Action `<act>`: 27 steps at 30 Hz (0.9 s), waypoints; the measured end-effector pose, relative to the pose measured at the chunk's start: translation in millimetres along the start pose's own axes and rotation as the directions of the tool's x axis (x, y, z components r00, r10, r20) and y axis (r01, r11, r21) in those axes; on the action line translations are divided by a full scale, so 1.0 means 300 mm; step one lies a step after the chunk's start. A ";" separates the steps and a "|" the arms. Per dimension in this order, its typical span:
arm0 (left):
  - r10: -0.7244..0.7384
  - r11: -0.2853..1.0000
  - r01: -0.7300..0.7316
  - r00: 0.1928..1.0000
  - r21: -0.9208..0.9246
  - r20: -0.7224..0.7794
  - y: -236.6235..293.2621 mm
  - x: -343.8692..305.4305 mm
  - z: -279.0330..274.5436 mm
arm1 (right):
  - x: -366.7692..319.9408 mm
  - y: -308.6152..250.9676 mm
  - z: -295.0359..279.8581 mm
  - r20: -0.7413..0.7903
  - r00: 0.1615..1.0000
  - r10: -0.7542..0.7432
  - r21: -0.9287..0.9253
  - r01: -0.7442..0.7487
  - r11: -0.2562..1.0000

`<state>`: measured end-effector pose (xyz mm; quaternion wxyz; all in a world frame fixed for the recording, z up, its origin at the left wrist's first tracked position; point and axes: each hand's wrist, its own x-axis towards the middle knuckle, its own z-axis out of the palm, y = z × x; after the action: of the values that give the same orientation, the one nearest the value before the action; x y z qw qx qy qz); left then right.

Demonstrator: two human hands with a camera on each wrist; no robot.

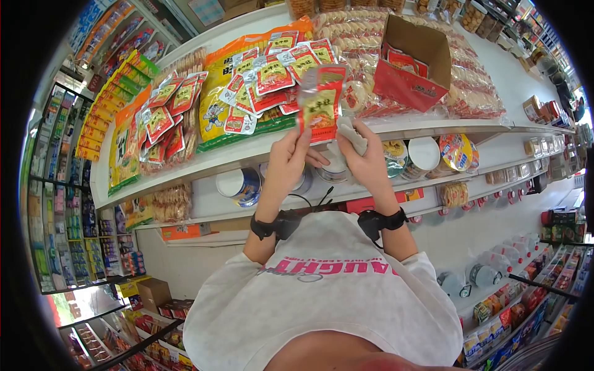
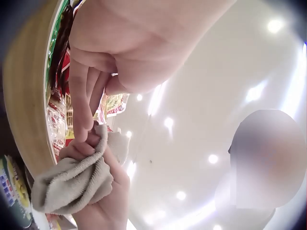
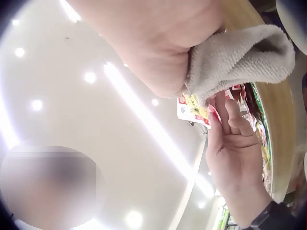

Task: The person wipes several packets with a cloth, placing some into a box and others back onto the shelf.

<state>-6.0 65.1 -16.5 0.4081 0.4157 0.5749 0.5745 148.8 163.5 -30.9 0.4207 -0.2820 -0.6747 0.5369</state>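
Observation:
My left hand (image 1: 286, 164) pinches a red and clear snack packet (image 1: 322, 111) by its left edge, holding it upright over the front of the white shelf. In my right hand (image 1: 369, 164) is a bunched grey cloth (image 1: 351, 136), gripped close beside the packet's lower right edge. The right wrist view shows a loop of the cloth (image 3: 244, 60) sticking out of the fist and part of the packet (image 3: 194, 109) behind it. Similar red packets (image 1: 275, 74) lie heaped on a yellow bag (image 1: 213, 117), with a second heap (image 1: 162, 120) to the left.
An opened red cardboard box (image 1: 411, 93) holding a few packets stands on the right, among clear bags of round crackers (image 1: 473, 93). Below the top shelf's front edge (image 1: 247, 162), tubs of instant noodles (image 1: 458, 151) line a lower shelf. Stocked racks (image 1: 62, 185) rise at the left.

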 end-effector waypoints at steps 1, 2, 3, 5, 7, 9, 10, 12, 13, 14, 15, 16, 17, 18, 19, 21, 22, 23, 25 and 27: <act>0.015 0.999 -0.015 1.000 0.041 -0.003 0.000 -0.003 0.010 | 0.004 0.007 0.004 -0.019 1.000 -0.024 -0.096 0.023 0.995; 0.058 0.984 -0.058 0.998 0.170 0.010 0.007 -0.012 0.018 | 0.003 0.020 0.008 -0.029 0.999 -0.038 -0.132 0.034 0.991; 0.099 0.949 -0.103 0.995 0.298 0.029 0.031 -0.022 0.026 | 0.003 0.033 0.014 -0.040 0.998 -0.053 -0.167 0.046 0.985; 0.225 0.857 -0.232 0.972 0.459 0.071 0.042 -0.020 0.021 | 0.009 0.041 0.011 -0.014 1.000 -0.014 -0.160 0.012 0.987; 0.387 0.755 -0.383 0.915 0.532 0.110 0.014 -0.016 -0.007 | 0.006 0.037 -0.015 0.072 0.993 0.095 -0.080 -0.090 0.993; 0.318 0.886 -0.309 0.948 0.345 0.033 -0.017 -0.016 -0.041 | 0.009 0.018 -0.046 0.207 0.978 0.015 -0.030 -0.009 1.000; 0.273 0.934 -0.265 0.962 0.241 0.001 -0.027 -0.019 -0.050 | 0.006 -0.002 -0.053 0.271 0.962 -0.023 -0.002 0.025 1.000; 0.011 0.957 -0.042 0.994 -0.286 -0.108 -0.019 -0.032 -0.049 | -0.010 -0.089 -0.065 0.400 0.907 0.130 -0.002 -0.141 0.990; -0.129 0.844 0.052 0.986 -0.534 -0.109 0.005 -0.036 -0.047 | -0.015 -0.122 -0.060 0.462 0.864 0.200 -0.010 -0.221 0.975; -0.026 0.804 -0.039 0.995 -0.593 -0.101 0.036 -0.031 -0.029 | -0.024 -0.105 -0.040 0.338 0.929 0.152 -0.023 -0.154 0.988; 0.082 0.750 -0.126 0.992 -0.649 -0.098 0.071 -0.019 0.003 | -0.033 -0.068 -0.013 0.207 0.974 0.093 -0.045 -0.085 0.995; 0.188 0.685 -0.205 0.977 -0.700 -0.101 0.096 -0.013 0.020 | -0.039 -0.039 0.004 0.071 0.997 0.026 -0.075 -0.021 0.997; 0.228 0.689 -0.234 0.968 -0.686 -0.101 0.108 -0.016 0.019 | -0.029 -0.020 0.003 -0.018 0.998 0.056 0.030 -0.056 0.998; 0.219 0.705 -0.229 0.970 -0.671 -0.100 0.102 -0.018 0.012 | -0.004 -0.016 -0.003 -0.100 0.990 0.095 0.135 -0.081 0.987; 0.211 0.721 -0.224 0.972 -0.656 -0.100 0.088 -0.018 0.002 | 0.013 -0.017 -0.005 -0.177 0.974 0.141 0.241 -0.096 0.966; 0.246 0.809 -0.255 0.965 -0.530 -0.089 0.050 -0.006 -0.011 | 0.032 -0.091 -0.002 -0.266 0.964 -0.031 0.210 0.089 0.974; 0.131 0.781 -0.173 0.985 -0.600 -0.112 0.028 -0.019 -0.011 | 0.033 -0.136 0.009 -0.313 0.944 -0.109 0.190 0.174 0.966; 0.013 0.739 -0.091 0.993 -0.667 -0.121 0.006 -0.038 -0.009 | 0.028 -0.156 0.034 -0.313 0.937 -0.157 0.147 0.211 0.966; 0.082 0.588 -0.008 0.995 -0.809 0.050 -0.091 -0.031 -0.012 | 0.031 -0.187 0.098 -0.311 0.914 -0.261 0.052 0.291 0.955; 0.486 0.386 0.092 0.826 -0.918 0.287 -0.290 0.031 -0.034 | 0.066 -0.161 0.159 -0.001 0.819 -0.574 -0.258 0.554 0.791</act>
<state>-19.4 71.0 -103.3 0.6280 0.3328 -0.0181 0.7032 100.9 144.0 17.5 0.5497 -0.1389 -0.7720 0.2873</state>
